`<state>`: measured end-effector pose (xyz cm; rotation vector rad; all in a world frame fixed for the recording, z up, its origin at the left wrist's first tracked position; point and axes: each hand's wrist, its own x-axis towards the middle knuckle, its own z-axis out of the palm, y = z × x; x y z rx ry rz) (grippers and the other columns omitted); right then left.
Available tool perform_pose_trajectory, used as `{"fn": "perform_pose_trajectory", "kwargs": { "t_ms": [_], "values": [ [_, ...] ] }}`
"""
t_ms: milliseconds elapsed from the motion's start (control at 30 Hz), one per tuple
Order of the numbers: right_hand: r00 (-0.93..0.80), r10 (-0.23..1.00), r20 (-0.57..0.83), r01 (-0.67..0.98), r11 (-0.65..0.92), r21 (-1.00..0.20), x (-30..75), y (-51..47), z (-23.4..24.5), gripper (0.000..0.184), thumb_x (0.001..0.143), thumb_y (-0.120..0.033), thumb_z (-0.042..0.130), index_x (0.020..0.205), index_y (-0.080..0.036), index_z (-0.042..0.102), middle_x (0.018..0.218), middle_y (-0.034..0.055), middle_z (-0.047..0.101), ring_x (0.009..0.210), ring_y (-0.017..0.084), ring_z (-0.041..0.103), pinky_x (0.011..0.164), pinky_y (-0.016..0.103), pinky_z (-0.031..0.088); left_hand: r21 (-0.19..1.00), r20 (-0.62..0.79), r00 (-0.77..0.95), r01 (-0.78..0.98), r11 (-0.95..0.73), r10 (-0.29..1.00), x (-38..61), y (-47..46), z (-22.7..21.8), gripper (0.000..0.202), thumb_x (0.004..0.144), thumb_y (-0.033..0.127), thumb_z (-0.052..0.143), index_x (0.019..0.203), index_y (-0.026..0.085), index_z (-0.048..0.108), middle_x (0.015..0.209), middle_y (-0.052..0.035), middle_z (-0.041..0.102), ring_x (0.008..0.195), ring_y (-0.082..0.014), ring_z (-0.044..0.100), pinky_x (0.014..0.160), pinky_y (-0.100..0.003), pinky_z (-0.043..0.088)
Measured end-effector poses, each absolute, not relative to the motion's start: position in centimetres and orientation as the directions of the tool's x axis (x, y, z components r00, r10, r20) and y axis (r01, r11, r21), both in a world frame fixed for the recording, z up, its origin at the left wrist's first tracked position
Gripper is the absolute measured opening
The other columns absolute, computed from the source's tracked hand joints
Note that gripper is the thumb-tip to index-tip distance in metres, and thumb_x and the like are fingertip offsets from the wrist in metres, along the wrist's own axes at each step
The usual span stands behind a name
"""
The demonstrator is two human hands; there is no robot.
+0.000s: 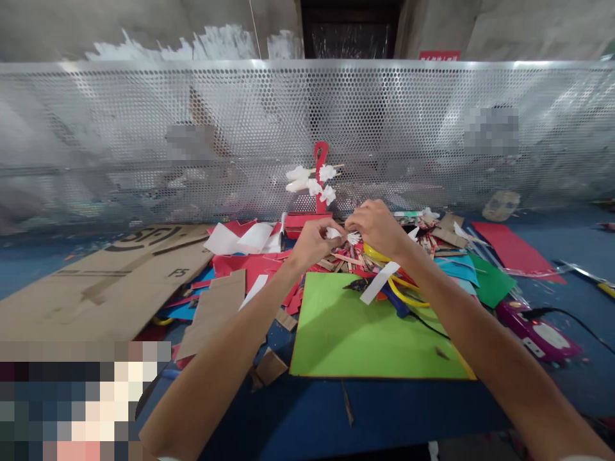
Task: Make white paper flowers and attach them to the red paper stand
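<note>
While scraps (344,263) crowd both hands (316,239) (377,224), white paper (380,282) overlaps the glue gun (396,302)

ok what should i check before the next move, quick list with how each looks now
1. Left hand and right hand close together at the white pleated paper: ok.
2. Grip on it firm: cannot tell, fingers hide the contact.
3. Red hooked upright standing: ok.
4. Light green sheet free of tools: not ok, a blue corded tool lies on it.
5. Tool free of paper: not ok, a white strip overlaps it.
6. Tool cool: cannot tell.
</note>
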<state>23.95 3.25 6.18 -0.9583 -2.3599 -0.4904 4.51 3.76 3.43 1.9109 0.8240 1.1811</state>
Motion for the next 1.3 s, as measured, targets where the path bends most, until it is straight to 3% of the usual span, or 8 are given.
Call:
{"fn": "perform_pose_trajectory", "kwargs": {
  "t_ms": [200, 300, 500, 600, 833, 1033, 1200, 1300],
  "values": [
    [-0.44, 0.478, 0.76, 0.687, 0.724, -0.058, 23.3, 3.0, 5.7, 0.01, 0.09, -0.022, 0.058, 0.094, -0.022, 0.067, 0.113, 0.0075, 0.064, 0.109, 0.025, 0.051, 0.096, 0.04, 0.033, 0.878, 0.431, 0.363, 0.041, -0.476, 0.826, 4.0, 4.1, 3.6, 0.02, 0.068, 0.029, 0.076, 0.082, 0.015, 0.071, 0.072, -0.0026, 0.067, 0.062, -0.0112, 0.058, 0.058, -0.023, 0.046],
    [-0.293, 0.517, 0.804, 0.67, 0.711, -0.213, 22.7, 2.0, 6.1, 0.011, 0.089, -0.027, 0.059, 0.099, -0.022, 0.062, 0.111, 0.0089, 0.06, 0.11, 0.025, 0.051, 0.097, 0.041, 0.037, 0.875, 0.461, 0.33, -0.013, -0.484, 0.824, 3.6, 4.8, 3.1, 0.018, 0.069, 0.029, 0.076, 0.081, 0.016, 0.071, 0.078, -0.0043, 0.068, 0.068, -0.0127, 0.061, 0.065, -0.026, 0.049],
    [-0.25, 0.793, 0.556, 0.349, 0.61, -0.712, 21.9, 2.0, 5.8, 0.024, 0.081, -0.037, 0.068, 0.093, -0.019, 0.057, 0.094, 0.0054, 0.064, 0.085, 0.019, 0.062, 0.079, 0.035, 0.052, 0.863, 0.49, 0.288, -0.029, -0.504, 0.823, 3.2, 5.2, 3.3, 0.022, 0.068, 0.03, 0.077, 0.084, 0.017, 0.07, 0.071, -0.0009, 0.065, 0.061, -0.0113, 0.057, 0.059, -0.024, 0.045],
    [-0.234, 0.858, 0.457, 0.17, 0.499, -0.85, 21.9, 2.6, 5.0, 0.027, 0.076, -0.037, 0.073, 0.091, -0.018, 0.06, 0.091, 0.0057, 0.066, 0.079, 0.017, 0.065, 0.074, 0.034, 0.054, 0.823, 0.523, 0.314, 0.055, -0.565, 0.792, 3.1, 4.6, 3.9, 0.02, 0.071, 0.032, 0.075, 0.084, 0.017, 0.07, 0.075, -0.002, 0.066, 0.062, -0.0117, 0.056, 0.058, -0.023, 0.043],
    [-0.257, 0.914, 0.314, -0.006, 0.323, -0.946, 21.8, 3.3, 3.7, 0.03, 0.07, -0.036, 0.079, 0.09, -0.016, 0.068, 0.08, 0.0036, 0.068, 0.071, 0.014, 0.064, 0.071, 0.03, 0.054, 0.737, 0.559, 0.403, 0.159, -0.657, 0.725, 2.5, 3.8, 5.1, 0.02, 0.074, 0.034, 0.074, 0.086, 0.017, 0.072, 0.088, -0.0054, 0.068, 0.07, -0.0134, 0.059, 0.066, -0.026, 0.045],
    [-0.297, 0.921, 0.251, -0.194, 0.199, -0.961, 21.5, 2.9, 3.8, 0.029, 0.067, -0.03, 0.082, 0.084, -0.018, 0.062, 0.076, -0.0007, 0.066, 0.069, 0.01, 0.063, 0.07, 0.024, 0.053, 0.791, 0.537, 0.483, -0.003, -0.612, 0.692, 0.6, 4.1, 5.8, 0.03, 0.088, 0.041, 0.058, 0.109, 0.024, 0.07, 0.103, -0.0083, 0.07, 0.092, -0.0208, 0.065, 0.078, -0.033, 0.051],
    [-0.423, 0.885, 0.194, -0.268, 0.083, -0.96, 21.0, 1.6, 4.8, 0.039, 0.065, -0.022, 0.083, 0.08, -0.021, 0.047, 0.074, -0.0039, 0.064, 0.065, 0.009, 0.062, 0.065, 0.023, 0.053, 0.625, 0.673, 0.544, -0.055, -0.778, 0.502, 0.2, 3.7, 6.7, 0.028, 0.079, 0.03, 0.07, 0.107, 0.029, 0.073, 0.133, -0.009, 0.059, 0.123, -0.0257, 0.055, 0.101, -0.041, 0.044],
    [-0.467, 0.863, 0.191, -0.296, 0.051, -0.954, 20.5, 0.7, 5.3, 0.042, 0.066, -0.022, 0.083, 0.079, -0.022, 0.044, 0.077, -0.0039, 0.063, 0.067, 0.009, 0.063, 0.065, 0.023, 0.054, 0.618, 0.66, 0.574, -0.045, -0.785, 0.486, 0.5, 3.6, 6.7, 0.024, 0.073, 0.024, 0.075, 0.097, 0.028, 0.076, 0.122, -0.0087, 0.066, 0.119, -0.0261, 0.058, 0.103, -0.044, 0.043]
  ]
}}
